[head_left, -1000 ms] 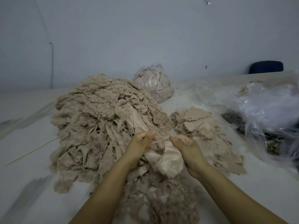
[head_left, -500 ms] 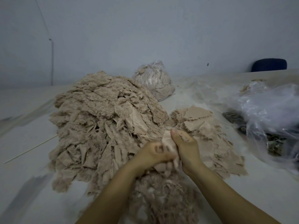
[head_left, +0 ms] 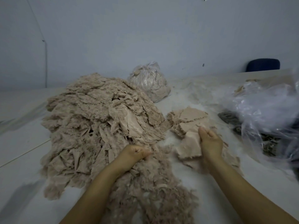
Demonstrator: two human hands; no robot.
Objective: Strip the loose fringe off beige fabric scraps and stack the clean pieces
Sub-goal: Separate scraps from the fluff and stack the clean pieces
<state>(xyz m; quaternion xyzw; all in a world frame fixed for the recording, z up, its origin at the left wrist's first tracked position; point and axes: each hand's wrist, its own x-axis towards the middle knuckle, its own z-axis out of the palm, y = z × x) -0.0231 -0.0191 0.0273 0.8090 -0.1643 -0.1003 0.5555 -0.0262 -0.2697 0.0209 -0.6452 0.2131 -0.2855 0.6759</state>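
Beige scrap [head_left: 188, 143] in right grip [head_left: 210, 143]

On the desk [head_left: 24, 143] lie three beige heaps, namely one big pile of fringed scraps [head_left: 97, 126] at left, one small stack of clean pieces [head_left: 186, 117] at right and one near drift of loose fringe [head_left: 153, 191], plus two plastic bags [head_left: 150, 83] [head_left: 267, 110], one blue chair back [head_left: 263, 65] far right and two hands [head_left: 134, 153] [head_left: 209, 143].

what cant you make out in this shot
Head view only:
- Right hand's grip on the scrap: fingertips blurred.
- Whether the left hand holds fringe: curled fingers hide it.
- Dark contents of the plastic bag: veiled, cut by the right edge.
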